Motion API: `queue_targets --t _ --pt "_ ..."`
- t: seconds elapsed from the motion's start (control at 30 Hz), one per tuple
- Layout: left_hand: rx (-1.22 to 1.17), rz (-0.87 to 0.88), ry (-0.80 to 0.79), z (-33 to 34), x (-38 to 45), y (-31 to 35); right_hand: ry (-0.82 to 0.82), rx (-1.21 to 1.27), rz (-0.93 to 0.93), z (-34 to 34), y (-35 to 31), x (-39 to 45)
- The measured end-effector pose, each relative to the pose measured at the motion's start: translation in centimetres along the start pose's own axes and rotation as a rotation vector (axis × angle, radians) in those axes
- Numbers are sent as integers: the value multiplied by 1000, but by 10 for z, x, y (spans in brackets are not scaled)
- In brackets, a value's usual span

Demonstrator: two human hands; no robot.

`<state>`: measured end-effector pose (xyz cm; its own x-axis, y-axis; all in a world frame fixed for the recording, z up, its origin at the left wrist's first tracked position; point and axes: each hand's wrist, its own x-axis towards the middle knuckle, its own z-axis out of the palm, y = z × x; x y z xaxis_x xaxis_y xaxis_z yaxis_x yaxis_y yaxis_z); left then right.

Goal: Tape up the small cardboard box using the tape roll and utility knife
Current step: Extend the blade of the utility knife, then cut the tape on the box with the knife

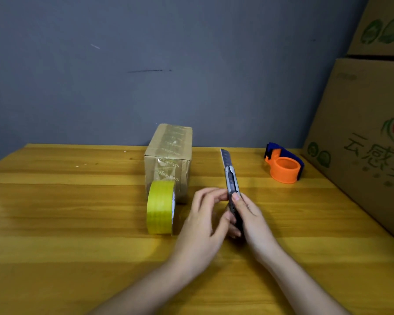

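A small cardboard box [168,155], with clear printed tape running over its top and front, stands on the wooden table [66,212]. A yellow tape roll [160,208] stands on edge, leaning against the box's front. My right hand [250,214] grips the utility knife [231,178] by its handle, thumb on the slider; the blade is extended and points away from me. My left hand [205,219] holds the knife handle from the left side, fingertips pinching it.
An orange and blue tape dispenser [283,165] sits at the back right of the table. Large printed cardboard cartons [362,133] are stacked along the right edge. A grey wall stands behind the table.
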<state>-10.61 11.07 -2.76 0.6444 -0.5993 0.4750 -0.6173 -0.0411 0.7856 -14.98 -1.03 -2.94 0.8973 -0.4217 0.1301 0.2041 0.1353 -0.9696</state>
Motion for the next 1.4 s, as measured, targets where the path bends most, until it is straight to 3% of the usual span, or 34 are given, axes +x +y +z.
queue_targets --t 0.07,0.13,0.17,0.33,0.47,0.57,0.73,1.03,1.27,1.4 --pt "299 188 7 -23 -7 11 -12 13 0 2 -1 1" --pt "598 371 152 -52 -6 13 -35 2 16 5 -2 1" --pt "675 382 220 -67 -2 11 -49 -13 21 8 -3 2" --pt "669 -36 353 -125 32 -9 -85 -92 4 25 -17 5" --pt "730 -37 89 -139 46 -24 -103 -136 -36 40 -29 8" --pt "559 -67 -70 -137 45 -32 -108 -154 -42 48 -34 9" --pt "470 -132 -6 -133 41 -35 -145 -200 -36 56 -35 10" --pt "372 -207 -183 -146 39 -36 -135 -220 -36 60 -34 15" --pt "-66 -243 -272 -145 42 -37 -126 -246 -33 59 -39 14" --pt "-172 -301 -310 -146 41 -38 -144 -392 12 52 -43 15"
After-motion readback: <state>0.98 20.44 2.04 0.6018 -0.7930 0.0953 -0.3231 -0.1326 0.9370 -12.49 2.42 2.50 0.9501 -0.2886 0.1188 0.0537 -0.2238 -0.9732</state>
